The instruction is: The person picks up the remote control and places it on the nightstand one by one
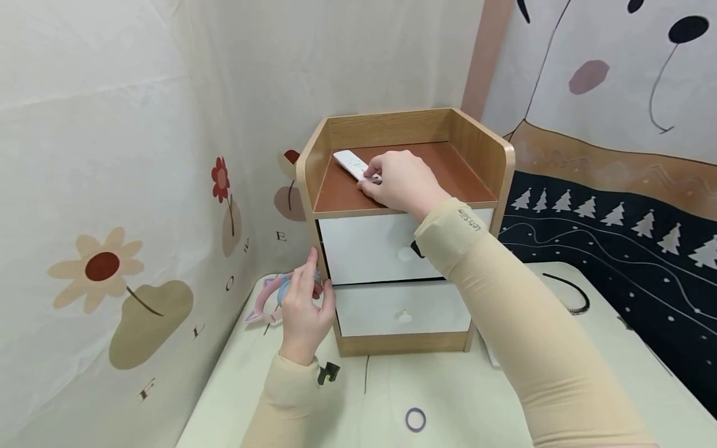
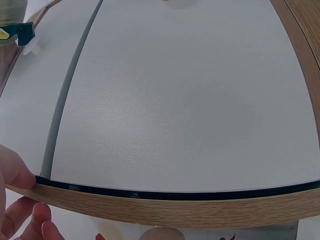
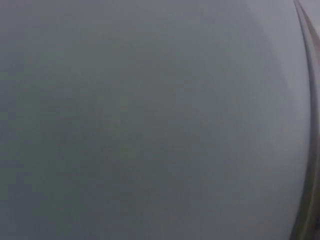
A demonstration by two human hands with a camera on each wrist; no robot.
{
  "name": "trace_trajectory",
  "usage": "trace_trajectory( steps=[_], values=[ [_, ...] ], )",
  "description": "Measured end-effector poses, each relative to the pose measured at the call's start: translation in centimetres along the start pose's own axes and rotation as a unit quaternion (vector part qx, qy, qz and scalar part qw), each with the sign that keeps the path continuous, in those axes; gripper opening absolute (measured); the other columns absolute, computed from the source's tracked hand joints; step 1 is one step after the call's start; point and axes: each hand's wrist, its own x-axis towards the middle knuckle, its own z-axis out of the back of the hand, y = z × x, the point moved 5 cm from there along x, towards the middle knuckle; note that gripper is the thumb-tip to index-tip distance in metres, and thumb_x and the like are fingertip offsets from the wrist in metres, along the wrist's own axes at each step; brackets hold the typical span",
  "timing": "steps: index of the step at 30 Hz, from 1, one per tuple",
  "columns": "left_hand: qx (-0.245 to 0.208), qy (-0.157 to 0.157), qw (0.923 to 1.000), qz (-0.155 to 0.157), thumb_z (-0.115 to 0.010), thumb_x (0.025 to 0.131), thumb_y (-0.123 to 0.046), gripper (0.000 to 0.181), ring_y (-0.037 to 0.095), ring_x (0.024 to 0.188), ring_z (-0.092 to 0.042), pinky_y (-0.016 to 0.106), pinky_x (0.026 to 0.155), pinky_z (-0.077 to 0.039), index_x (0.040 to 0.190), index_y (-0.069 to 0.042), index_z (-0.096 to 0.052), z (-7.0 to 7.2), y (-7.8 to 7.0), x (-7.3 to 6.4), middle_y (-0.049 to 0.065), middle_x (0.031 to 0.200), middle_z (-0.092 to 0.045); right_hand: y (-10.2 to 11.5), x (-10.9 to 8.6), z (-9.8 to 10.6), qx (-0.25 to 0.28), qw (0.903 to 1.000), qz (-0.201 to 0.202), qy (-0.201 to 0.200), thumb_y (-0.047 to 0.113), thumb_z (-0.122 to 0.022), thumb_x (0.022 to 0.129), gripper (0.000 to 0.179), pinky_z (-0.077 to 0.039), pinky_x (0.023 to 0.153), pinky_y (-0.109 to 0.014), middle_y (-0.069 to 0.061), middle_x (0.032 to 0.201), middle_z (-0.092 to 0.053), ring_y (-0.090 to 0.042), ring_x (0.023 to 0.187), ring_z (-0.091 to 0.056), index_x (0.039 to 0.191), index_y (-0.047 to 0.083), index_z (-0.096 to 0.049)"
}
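Note:
A small wooden cabinet (image 1: 384, 343) with two white drawers stands on the table. On its brown top lies a slim white remote control (image 1: 350, 163), angled toward the back left. My right hand (image 1: 404, 180) pinches the near end of the remote control between thumb and fingers. My left hand (image 1: 307, 308) is at the cabinet's left side, fingers pointing up. In the left wrist view its thumb (image 2: 16, 167) touches the wooden front edge (image 2: 150, 207), with the other fingertips just outside it. The right wrist view shows only a blurred pale surface, the hand out of sight.
Pink and blue headphones (image 1: 270, 297) lie behind my left hand, partly hidden. A purple ring (image 1: 416, 420) sits on the table in front of the cabinet. At the right is a black curved cord (image 1: 577, 294). Printed cloth walls (image 1: 140, 124) stand close at left and behind.

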Motion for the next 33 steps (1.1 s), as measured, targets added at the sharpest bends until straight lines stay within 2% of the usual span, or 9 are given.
trace_trajectory(
  steps=[3,6,9,12,17,26,33],
  values=[
    [0.002,0.004,1.0000,0.002,-0.070,0.094,0.005,0.074,0.020,0.069,-0.058,0.034,0.057,-0.053,0.164,-0.003,-0.049,0.0,0.1,0.0,0.020,0.112,-0.068,-0.1,0.4,-0.5,-0.002,0.9999,0.007,0.014,0.039,-0.066,0.106,0.037,-0.058,0.098,-0.047,-0.004,0.128,-0.079,-0.025,0.110,-0.070,0.135,0.021,-0.078],
    [-0.001,0.006,1.0000,0.004,-0.069,0.094,0.004,0.073,0.021,0.069,-0.058,0.035,0.057,-0.053,0.164,-0.003,-0.049,0.0,0.0,0.0,0.020,0.112,-0.067,-0.1,0.6,-0.8,-0.017,0.9991,0.017,0.034,0.040,-0.061,0.109,0.043,-0.056,0.107,-0.049,-0.005,0.142,-0.075,-0.027,0.125,-0.070,0.147,0.024,-0.072],
    [-0.001,0.006,1.0000,0.005,-0.069,0.095,0.004,0.072,0.022,0.068,-0.058,0.037,0.057,-0.054,0.163,-0.003,-0.049,0.1,0.0,0.1,0.020,0.111,-0.067,0.0,0.8,-1.2,-0.048,0.9961,0.032,0.067,0.042,-0.053,0.113,0.049,-0.048,0.123,-0.051,-0.002,0.163,-0.061,-0.027,0.150,-0.059,0.160,0.030,-0.060],
    [-0.001,0.005,1.0000,0.007,-0.069,0.095,0.003,0.071,0.022,0.068,-0.058,0.038,0.057,-0.054,0.163,-0.003,-0.050,0.2,0.0,0.1,0.020,0.110,-0.067,0.1,1.0,-1.5,-0.074,0.9919,0.040,0.095,0.044,-0.045,0.115,0.053,-0.040,0.131,-0.052,0.003,0.175,-0.046,-0.028,0.163,-0.045,0.167,0.034,-0.048],
    [-0.005,0.008,0.9999,0.009,-0.069,0.094,0.005,0.072,0.021,0.069,-0.058,0.038,0.057,-0.054,0.163,-0.003,-0.050,0.1,0.1,-0.1,0.020,0.111,-0.067,0.2,0.9,-1.5,-0.088,0.9890,0.036,0.114,0.045,-0.042,0.116,0.055,-0.039,0.131,-0.055,0.006,0.179,-0.039,-0.033,0.165,-0.042,0.170,0.037,-0.043],
    [-0.001,0.009,0.9999,0.012,-0.069,0.094,0.004,0.073,0.021,0.070,-0.059,0.034,0.058,-0.052,0.164,-0.004,-0.049,0.0,0.2,-0.2,0.019,0.111,-0.067,0.0,0.8,-1.6,-0.081,0.9899,0.037,0.110,0.046,-0.043,0.115,0.055,-0.040,0.130,-0.055,0.006,0.178,-0.041,-0.035,0.163,-0.043,0.170,0.038,-0.043],
    [0.003,0.007,1.0000,0.005,-0.070,0.094,0.004,0.073,0.020,0.070,-0.058,0.032,0.058,-0.051,0.164,-0.003,-0.049,0.0,0.2,-0.2,0.019,0.112,-0.067,-0.1,0.6,-1.5,-0.070,0.9931,0.032,0.089,0.048,-0.046,0.114,0.058,-0.041,0.128,-0.055,-0.004,0.175,-0.046,-0.037,0.159,-0.047,0.170,0.035,-0.043]
  ],
)
